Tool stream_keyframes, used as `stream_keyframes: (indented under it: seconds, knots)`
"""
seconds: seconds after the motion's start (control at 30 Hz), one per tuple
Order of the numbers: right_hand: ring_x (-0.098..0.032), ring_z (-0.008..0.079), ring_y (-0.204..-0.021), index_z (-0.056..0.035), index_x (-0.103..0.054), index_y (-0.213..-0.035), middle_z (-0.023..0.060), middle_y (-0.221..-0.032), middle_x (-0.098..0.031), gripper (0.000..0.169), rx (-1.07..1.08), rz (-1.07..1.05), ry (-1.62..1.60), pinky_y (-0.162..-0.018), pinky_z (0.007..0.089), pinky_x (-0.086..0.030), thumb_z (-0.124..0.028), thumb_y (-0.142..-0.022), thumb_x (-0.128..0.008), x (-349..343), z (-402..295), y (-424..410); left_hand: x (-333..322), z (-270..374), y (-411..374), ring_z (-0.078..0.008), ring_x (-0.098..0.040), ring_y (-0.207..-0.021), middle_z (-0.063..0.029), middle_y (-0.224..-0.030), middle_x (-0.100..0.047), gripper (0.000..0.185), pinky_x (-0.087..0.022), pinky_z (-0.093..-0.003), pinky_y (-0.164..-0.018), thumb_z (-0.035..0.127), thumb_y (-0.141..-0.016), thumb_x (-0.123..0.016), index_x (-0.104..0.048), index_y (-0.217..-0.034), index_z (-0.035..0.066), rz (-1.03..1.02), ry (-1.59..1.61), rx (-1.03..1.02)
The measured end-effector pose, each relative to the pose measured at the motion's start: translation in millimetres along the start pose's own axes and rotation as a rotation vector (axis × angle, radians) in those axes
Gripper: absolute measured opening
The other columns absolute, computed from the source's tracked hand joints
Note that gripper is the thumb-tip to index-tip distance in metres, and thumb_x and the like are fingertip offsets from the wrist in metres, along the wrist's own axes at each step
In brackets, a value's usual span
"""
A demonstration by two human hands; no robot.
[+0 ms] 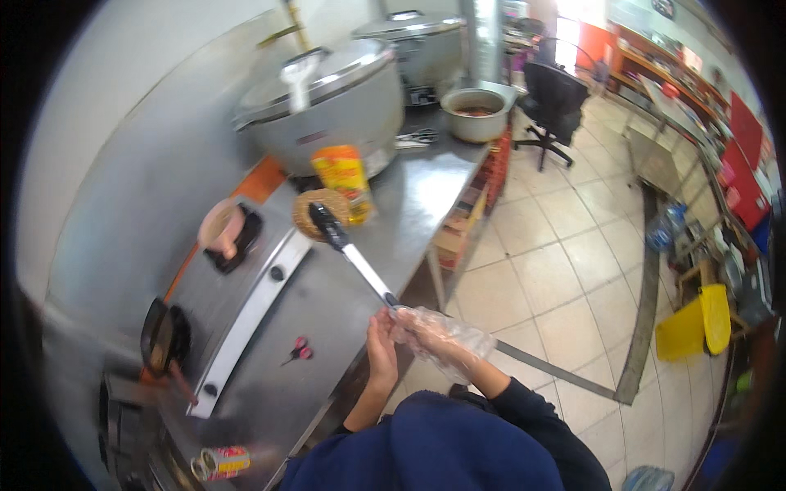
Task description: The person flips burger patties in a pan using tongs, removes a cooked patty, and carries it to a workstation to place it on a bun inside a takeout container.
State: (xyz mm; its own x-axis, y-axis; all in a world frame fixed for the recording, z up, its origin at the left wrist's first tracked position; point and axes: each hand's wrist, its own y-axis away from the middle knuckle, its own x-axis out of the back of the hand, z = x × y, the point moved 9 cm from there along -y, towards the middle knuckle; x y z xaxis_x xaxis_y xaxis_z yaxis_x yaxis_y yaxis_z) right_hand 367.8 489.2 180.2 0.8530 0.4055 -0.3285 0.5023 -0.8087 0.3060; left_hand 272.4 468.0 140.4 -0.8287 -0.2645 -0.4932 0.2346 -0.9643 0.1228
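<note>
My right hand (433,337), in a thin clear plastic glove, grips the near end of what look like kitchen tongs (368,270) with a black head and silvery arms. They point away from me over the steel worktop (344,294). Bare and slightly cupped, my left hand (382,353) has its fingertips against or right beside the gloved fingers; whether it pinches the glove or the tongs is hidden. Behind the black head is a round brown, woven-looking piece (304,215). A yellow and orange packet (341,169) stands just past it.
Two large rice cookers (344,123) (424,52) and a metal pot (476,116) stand at the back. On the left, a two-burner stove (255,313) carries a pink saucepan (221,224) and a dark pan (163,337). Small scissors (299,350) and a can (224,463) lie nearer.
</note>
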Motion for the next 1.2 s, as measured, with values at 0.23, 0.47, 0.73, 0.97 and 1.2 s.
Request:
stream_keyframes:
  seconds: [0.23,0.47,0.73,0.97,1.2]
  knots:
    - [-0.043,0.0079,-0.044,-0.0115,-0.051,-0.076,-0.0024,-0.055,-0.046,0.043,-0.027,0.558,-0.077,-0.04,0.022,-0.032,-0.053,-0.088,-0.047,259,25,20,-78,-164,-50,-0.0138,-0.054,-0.097,-0.0059,-0.106,-0.059,0.034,-0.04,-0.028,-0.088,0.031,-0.095,-0.041,-0.055,-0.114,0.007,-0.237,-0.429,0.537]
    - [-0.032,0.0048,-0.035,-0.0137,-0.046,-0.074,-0.0048,-0.048,-0.039,0.044,0.137,0.944,-0.299,-0.032,0.0191,-0.025,-0.056,-0.085,-0.049,466,-39,25,-105,-286,-180,-0.0083,-0.054,-0.084,-0.0018,-0.097,-0.062,0.029,-0.039,-0.0216,-0.071,0.03,-0.09,-0.048,-0.059,-0.108,0.01,-0.15,-0.564,0.713]
    - [-0.032,0.0052,-0.033,-0.0135,-0.047,-0.072,-0.0051,-0.046,-0.038,0.044,0.256,1.224,-0.362,-0.033,0.0187,-0.026,-0.055,-0.086,-0.05,679,-165,37,-362,-388,-429,-0.0131,-0.054,-0.09,-0.0068,-0.098,-0.059,0.032,-0.041,-0.0256,-0.079,0.031,-0.09,-0.05,-0.055,-0.107,0.003,-0.342,-0.51,0.517]
    - [-0.035,0.0064,-0.034,-0.0157,-0.047,-0.073,-0.0047,-0.046,-0.039,0.042,0.187,1.449,-0.436,-0.032,0.0204,-0.027,-0.056,-0.085,-0.049,888,-213,23,-689,-504,-556,-0.0149,-0.054,-0.091,-0.0073,-0.101,-0.06,0.035,-0.04,-0.0296,-0.086,0.032,-0.092,-0.046,-0.055,-0.11,0.003,-0.805,-0.579,0.475]
    - [-0.036,0.0065,-0.034,-0.0146,-0.049,-0.073,-0.0045,-0.048,-0.041,0.041,0.278,1.513,-0.522,-0.033,0.0204,-0.028,-0.053,-0.087,-0.049,1138,-314,-33,-813,-641,-639,-0.0139,-0.055,-0.089,-0.0071,-0.1,-0.062,0.041,-0.04,-0.0304,-0.08,0.038,-0.088,-0.048,-0.056,-0.112,0.006,-0.845,-0.823,0.814]
